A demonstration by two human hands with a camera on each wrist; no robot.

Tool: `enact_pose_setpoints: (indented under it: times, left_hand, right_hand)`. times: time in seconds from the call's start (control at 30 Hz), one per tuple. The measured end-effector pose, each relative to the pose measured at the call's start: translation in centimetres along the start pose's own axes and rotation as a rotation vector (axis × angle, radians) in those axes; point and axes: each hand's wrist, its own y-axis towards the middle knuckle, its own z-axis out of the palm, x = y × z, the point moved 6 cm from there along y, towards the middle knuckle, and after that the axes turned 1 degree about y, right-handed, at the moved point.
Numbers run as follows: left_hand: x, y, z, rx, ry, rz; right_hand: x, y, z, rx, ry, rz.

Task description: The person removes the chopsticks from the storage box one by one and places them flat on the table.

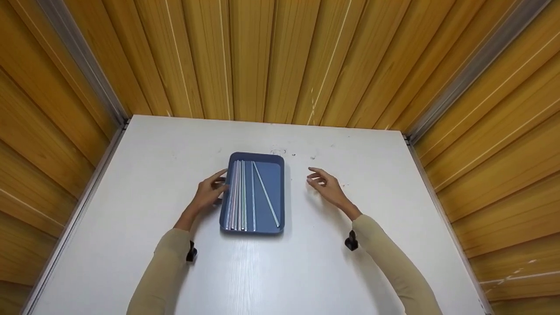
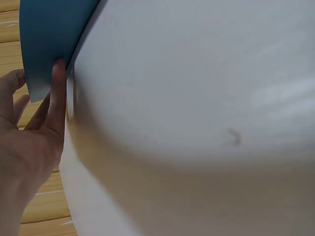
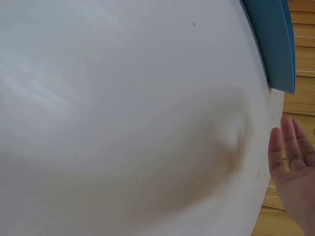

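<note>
A blue rectangular tray (image 1: pixel 267 197) lies on the white table. In it are several thin, straw-like pastel sticks (image 1: pixel 243 197), most of them side by side along the left wall. One pale stick (image 1: pixel 266 194) slants across toward the lower right corner. My left hand (image 1: pixel 210 192) is at the tray's left side, fingers spread. In the left wrist view a fingertip (image 2: pixel 59 66) of it rests against the tray's outer wall (image 2: pixel 49 34). To the right of the tray, apart from it, my right hand (image 1: pixel 328 188) hovers with relaxed fingers and holds nothing.
The white table (image 1: pixel 376 166) has small dark marks (image 1: pixel 294 154) behind the tray. Wood-look panel walls (image 1: pixel 271 61) stand at the back and both sides, with metal posts at the corners. Black wrist mounts (image 1: pixel 351 241) sit at both sleeves.
</note>
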Motion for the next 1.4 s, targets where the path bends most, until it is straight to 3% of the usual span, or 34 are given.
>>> enact_pose_setpoints:
  times: [0.2,0.37,0.6,0.73,0.93,1.07,1.4]
  left_hand:
    - [0.1,-0.2,0.5,-0.026,-0.051,-0.001]
    - [0.2,-0.1,0.6,0.011,-0.097,-0.011]
    - [0.4,-0.2,0.5,0.074,-0.152,-0.015]
    - [0.8,-0.2,0.5,0.114,-0.198,0.005]
    - [1.4,-0.3,0.3,0.136,-0.206,0.029]
    - [1.6,-0.5,0.3,0.133,-0.219,0.011]
    - [1.7,-0.9,0.6,0.103,-0.236,-0.006]
  right_hand:
    - [1.6,2.0,1.2,0.045,0.063,-0.019]
    - [0.8,4.5,2.9,0.083,0.116,0.003]
    - [1.4,6.7,6.1,0.225,0.106,0.169]
    - [1.5,7.2,7.7,0.259,0.058,0.217]
    - [1.6,7.6,9.8,0.255,-0.044,0.212]
    - [1.5,7.4,11.2,0.276,-0.088,0.194]
    - [1.8,7.2,13.6,0.229,-0.308,0.015]
